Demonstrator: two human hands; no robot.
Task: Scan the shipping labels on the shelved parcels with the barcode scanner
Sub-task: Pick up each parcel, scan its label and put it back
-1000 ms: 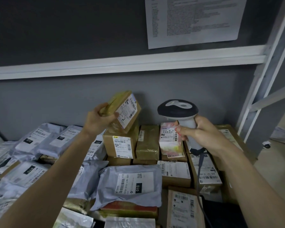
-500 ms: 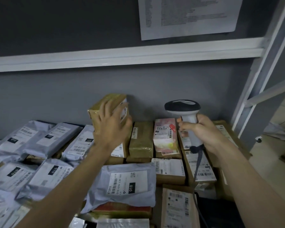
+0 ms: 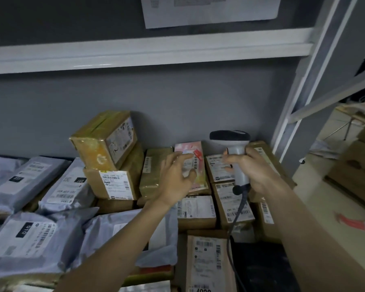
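So the one barcode scanner (image 3: 233, 152) is upright in the right hand (image 3: 254, 168), grip wrapped round its handle, above the shelved boxes. Left hand (image 3: 177, 175), fingers spread loose, reaches onto the one pink parcel (image 3: 195, 165); two taped boxes (image 3: 105, 140) sit stacked just left.

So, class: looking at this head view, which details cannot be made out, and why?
- Label text on the pink parcel: blurred, and partly covered by the left hand.
- Barcode scanner window: faces away.
- Wall sheet: cut off by the top edge, print too small.
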